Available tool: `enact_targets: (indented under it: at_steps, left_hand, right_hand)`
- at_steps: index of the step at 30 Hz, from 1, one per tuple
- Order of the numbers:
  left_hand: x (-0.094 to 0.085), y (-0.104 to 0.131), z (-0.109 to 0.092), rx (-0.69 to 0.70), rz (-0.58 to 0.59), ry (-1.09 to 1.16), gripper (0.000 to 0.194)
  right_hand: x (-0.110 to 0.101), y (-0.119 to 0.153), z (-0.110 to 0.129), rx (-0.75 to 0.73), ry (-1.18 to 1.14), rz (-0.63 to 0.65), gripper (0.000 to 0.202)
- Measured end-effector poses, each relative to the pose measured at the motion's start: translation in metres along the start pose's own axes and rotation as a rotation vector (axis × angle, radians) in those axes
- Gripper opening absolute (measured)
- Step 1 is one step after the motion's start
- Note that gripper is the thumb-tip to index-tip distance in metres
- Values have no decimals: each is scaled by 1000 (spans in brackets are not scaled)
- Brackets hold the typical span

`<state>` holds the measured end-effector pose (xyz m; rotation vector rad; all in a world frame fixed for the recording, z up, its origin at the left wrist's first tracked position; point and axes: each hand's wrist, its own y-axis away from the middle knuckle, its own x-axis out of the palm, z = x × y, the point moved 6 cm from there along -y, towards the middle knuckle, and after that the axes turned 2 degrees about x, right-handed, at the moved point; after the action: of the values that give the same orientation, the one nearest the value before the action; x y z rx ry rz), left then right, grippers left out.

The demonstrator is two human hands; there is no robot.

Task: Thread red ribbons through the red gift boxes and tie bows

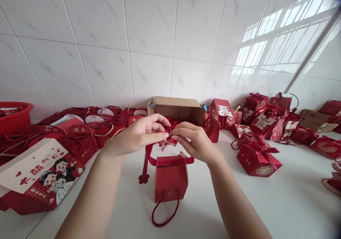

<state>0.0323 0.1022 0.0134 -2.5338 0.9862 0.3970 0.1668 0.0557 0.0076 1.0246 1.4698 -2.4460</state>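
Observation:
Both hands meet above a small red gift box (170, 180) on the white table. My left hand (145, 130) pinches a red ribbon (174, 142) between thumb and fingers. Close beside it, my right hand (195, 139) has its fingertips closed on the same ribbon. Parts of the ribbon between the fingers are hidden. A wide red band (186, 159) lies around the top of the box. Its rope handle (165, 219) droops toward me. Left of the box lies a dark red strip with a flower-shaped end (144, 178).
An open cardboard box (177, 102) stands against the tiled wall. On the left are many red gift boxes (82, 148), a larger box with a cartoon couple (42, 177) and a red basin (16, 116). Ribboned boxes (258, 157) fill the right. Another person's hand (336, 171) shows at the right edge.

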Motion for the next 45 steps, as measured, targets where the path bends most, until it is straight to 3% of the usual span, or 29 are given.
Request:
enact_targets:
  at_steps: [3,6,9,12,15,16,19,22,26,30,34,36,40,45]
  left_hand:
    - [1,-1,1,2,12,103,25]
    - [2,2,3,17,-73,78,32]
    - [-5,14,-1,122,-320,-214,36]
    - [-13,42,-7,262,-570,-575,32]
    - [-27,75,12,210,-713,-820,28]
    - [-31,85,26,146,-701,-876,28]
    - [-33,109,85,-87,-475,-849,29]
    - [-28,128,135,-230,-350,-760,34]
    - [-26,133,155,-245,-340,-742,31]
    - [-28,128,150,-229,-317,-809,27]
    - [-26,122,128,-71,-448,-855,17]
    - [-19,116,123,-98,-482,-721,21]
    - [11,95,120,-295,-400,-293,38]
    - [44,70,102,-225,-315,-199,40]
  right_hand:
    - [2,-1,-1,-24,76,-32,21]
    - [5,0,-4,-20,53,-82,23]
    - [1,7,-12,73,-50,-214,23]
    - [-14,31,-24,285,-43,-332,25]
    - [-27,71,-38,493,96,-228,29]
    - [-30,88,-43,558,177,-157,31]
    - [-31,149,-68,806,386,102,32]
    - [-33,199,-88,972,448,143,26]
    - [-29,225,-102,1019,431,172,26]
    - [-30,223,-108,1029,430,210,28]
    - [-37,198,-103,926,485,129,29]
    - [-36,179,-94,857,433,83,36]
    - [-6,136,-68,736,74,191,41]
    - [37,95,-35,422,-105,335,67]
